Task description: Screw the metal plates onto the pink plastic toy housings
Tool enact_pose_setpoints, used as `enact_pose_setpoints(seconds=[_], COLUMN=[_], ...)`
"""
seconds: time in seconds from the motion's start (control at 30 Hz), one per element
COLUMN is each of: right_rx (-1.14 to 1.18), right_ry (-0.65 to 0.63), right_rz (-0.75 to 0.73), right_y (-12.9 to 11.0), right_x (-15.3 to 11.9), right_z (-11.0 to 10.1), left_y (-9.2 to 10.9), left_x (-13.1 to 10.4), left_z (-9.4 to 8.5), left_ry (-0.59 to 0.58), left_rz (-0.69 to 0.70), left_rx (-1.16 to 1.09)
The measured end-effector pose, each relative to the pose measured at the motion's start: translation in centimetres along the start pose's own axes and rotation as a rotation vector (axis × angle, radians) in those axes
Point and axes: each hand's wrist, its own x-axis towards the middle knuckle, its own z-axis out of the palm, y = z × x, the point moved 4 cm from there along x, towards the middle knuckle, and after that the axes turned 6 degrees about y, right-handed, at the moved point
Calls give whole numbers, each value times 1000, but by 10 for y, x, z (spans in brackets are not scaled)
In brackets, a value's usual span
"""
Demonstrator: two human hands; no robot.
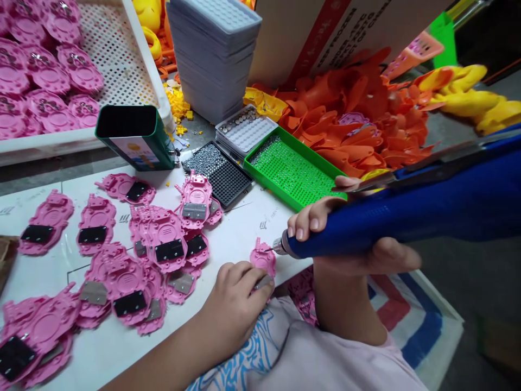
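My right hand (pixel 350 233) is wrapped round a blue electric screwdriver (pixel 366 217). The tool lies nearly level, and its thin bit touches or nearly touches a small pink plastic part (pixel 262 257) at the table's front edge. On the lower end of that same part rest the fingers of my left hand (pixel 240 293), pressing it down. Several more pink parts (pixel 166 233) lie in loose piles on the left, some with black plates and some with grey ones.
Behind the hands are a green tray (pixel 293 171), a black screw tray (pixel 223 174), a white tray stack (pixel 215 60), a dark green container (pixel 136 138) and orange pieces (pixel 350 125). A white crate (pixel 158 81) of pink parts stands at the upper left.
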Motion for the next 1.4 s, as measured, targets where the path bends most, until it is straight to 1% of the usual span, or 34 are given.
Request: enact_pose_setpoints(seconds=[0.2,0.47,0.6,0.67,0.8,0.87,0.97,1.03,1.13,1.23,1.33,1.4], right_rx=[4,-10,-24,-52,-130,-151,-214,-234,-196,-139,-84,-50], right_ry=[23,53,59,42,-51,-64,-115,-118,-52,-15,58,127], right_rz=[-6,25,-25,-64,-68,-84,-103,-128,-145,-104,-63,-75], right_y=[6,10,9,7,9,10,13,13,13,13,11,5], right_x=[-3,-4,-10,-13,-17,-16,-18,-20,-23,-25,-25,-26], right_z=[-1,-4,0,3,5,6,13,18,19,17,10,4], left_y=[1,1,1,1,1,1,1,0,-1,-1,0,2], left_x=[0,-1,0,1,1,1,1,0,-1,-2,-5,-6], left_z=[0,0,0,0,0,1,3,4,4,4,4,6], left_ry=[-23,-16,-15,-11,-16,-31,-49,-54,-69,-81,-59,-33], left_rz=[-2,-5,-10,-5,0,-8,-26,-35,-37,-33,-37,-27], left_rx=[22,21,17,32,45,36,18,12,10,5,45,99])
